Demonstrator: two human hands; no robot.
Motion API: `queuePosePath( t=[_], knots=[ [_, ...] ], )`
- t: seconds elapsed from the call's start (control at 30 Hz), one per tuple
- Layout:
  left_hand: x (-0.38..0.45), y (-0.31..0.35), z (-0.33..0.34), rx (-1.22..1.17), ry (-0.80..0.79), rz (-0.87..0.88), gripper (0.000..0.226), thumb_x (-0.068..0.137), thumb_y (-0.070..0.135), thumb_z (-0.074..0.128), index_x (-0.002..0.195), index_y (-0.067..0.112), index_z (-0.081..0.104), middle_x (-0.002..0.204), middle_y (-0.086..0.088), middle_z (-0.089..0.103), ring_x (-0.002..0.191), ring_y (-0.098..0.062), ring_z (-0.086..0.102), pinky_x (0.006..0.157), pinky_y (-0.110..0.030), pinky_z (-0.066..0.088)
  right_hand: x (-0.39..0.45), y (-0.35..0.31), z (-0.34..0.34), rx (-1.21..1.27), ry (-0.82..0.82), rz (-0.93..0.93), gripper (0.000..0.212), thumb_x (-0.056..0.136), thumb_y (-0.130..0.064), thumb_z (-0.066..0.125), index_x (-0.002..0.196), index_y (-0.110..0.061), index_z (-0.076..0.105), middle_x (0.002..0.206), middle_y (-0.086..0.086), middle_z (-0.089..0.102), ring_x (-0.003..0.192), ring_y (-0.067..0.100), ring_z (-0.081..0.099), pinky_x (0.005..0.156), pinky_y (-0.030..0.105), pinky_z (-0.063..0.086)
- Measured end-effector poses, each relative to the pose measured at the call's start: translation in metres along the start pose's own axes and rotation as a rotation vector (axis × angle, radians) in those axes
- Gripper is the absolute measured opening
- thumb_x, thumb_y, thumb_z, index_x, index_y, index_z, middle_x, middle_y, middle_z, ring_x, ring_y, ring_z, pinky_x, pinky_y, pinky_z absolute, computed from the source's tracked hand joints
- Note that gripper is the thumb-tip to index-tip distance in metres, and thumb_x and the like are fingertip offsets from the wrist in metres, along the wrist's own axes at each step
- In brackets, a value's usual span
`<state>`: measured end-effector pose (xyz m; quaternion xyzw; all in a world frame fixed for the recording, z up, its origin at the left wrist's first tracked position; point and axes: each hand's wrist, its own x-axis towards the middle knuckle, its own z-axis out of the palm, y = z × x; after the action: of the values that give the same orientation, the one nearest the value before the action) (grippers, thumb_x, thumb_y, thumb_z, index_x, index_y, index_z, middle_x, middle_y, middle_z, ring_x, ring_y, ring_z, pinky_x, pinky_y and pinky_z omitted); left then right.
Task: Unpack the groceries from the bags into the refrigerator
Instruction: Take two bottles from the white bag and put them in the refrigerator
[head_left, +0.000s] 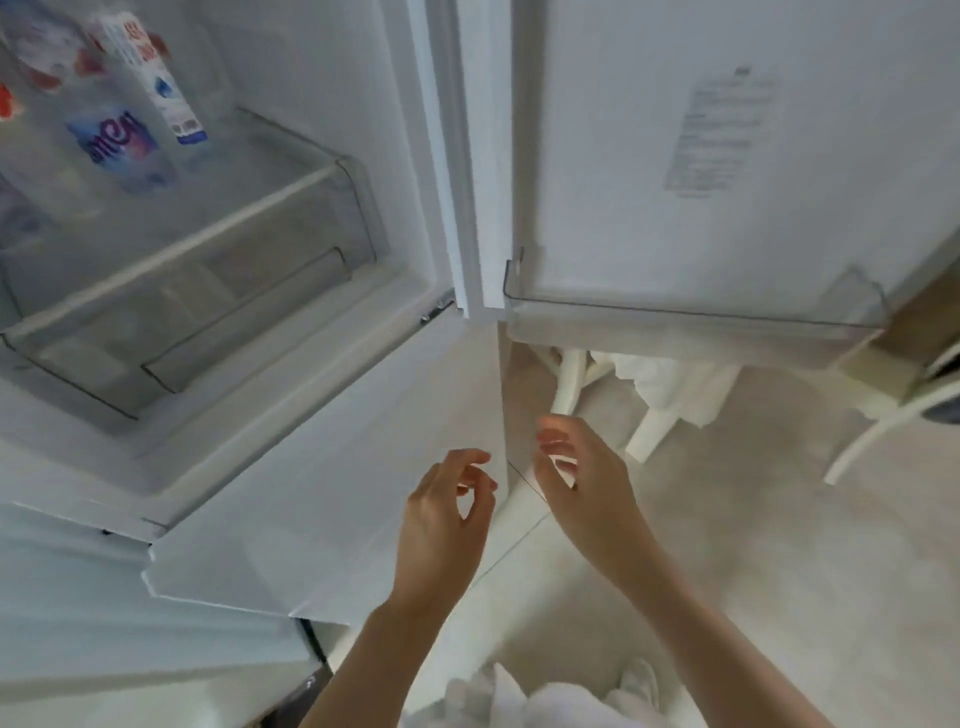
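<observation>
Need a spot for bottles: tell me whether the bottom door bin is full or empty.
Empty. The clear door bin shows only the white door liner through its walls, with nothing standing inside it.

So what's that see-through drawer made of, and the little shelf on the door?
The drawer looks like clear, glossy plastic: you can see through its walls. The door shelf seems the same clear plastic, with shiny edges. It could be glass, but the thin moulded corners suggest plastic.

You have one view only, from the head, looking steeply down and forward, close to the open refrigerator (291, 322) on your left; its door (727, 182) fills the far right, the floor (779, 519) lies below.
</observation>
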<state>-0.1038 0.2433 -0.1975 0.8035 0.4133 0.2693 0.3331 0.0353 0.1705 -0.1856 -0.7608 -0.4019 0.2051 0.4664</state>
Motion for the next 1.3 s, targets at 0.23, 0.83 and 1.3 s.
queuePosePath(
  t=[0.23,0.83,1.3],
  knots=[
    [-0.031,0.064,0.103,0.003,-0.269,0.042,0.018,0.094,0.017,0.057,0.101,0.033,0.056,0.085,0.014,0.069,0.082,0.001,0.064,0.076,-0.015,0.051,-0.066,0.095,-0.110,-0.034,0.148,0.202,0.024,0.087,-0.019,0.059,0.110,-0.028,0.058,0.099,-0.010,0.064,0.095,0.009,0.064,0.088,0.042,0.053],
    [-0.054,0.248,0.378,0.158,-0.691,0.247,0.022,0.090,0.020,0.055,0.110,0.026,0.061,0.081,0.006,0.064,0.076,-0.009,0.059,0.072,-0.030,0.052,-0.131,0.271,-0.357,-0.141,0.247,0.511,0.024,0.089,-0.012,0.060,0.112,-0.018,0.061,0.095,-0.009,0.062,0.089,0.004,0.062,0.084,0.033,0.054],
    [0.109,0.307,0.502,0.150,-0.720,0.156,0.018,0.092,0.019,0.055,0.108,0.023,0.063,0.083,0.007,0.067,0.076,-0.005,0.062,0.074,-0.031,0.053,0.065,0.341,-0.491,-0.184,0.264,0.450,0.027,0.091,-0.012,0.059,0.118,-0.014,0.057,0.097,-0.006,0.060,0.089,0.007,0.061,0.084,0.033,0.055]
  ],
)
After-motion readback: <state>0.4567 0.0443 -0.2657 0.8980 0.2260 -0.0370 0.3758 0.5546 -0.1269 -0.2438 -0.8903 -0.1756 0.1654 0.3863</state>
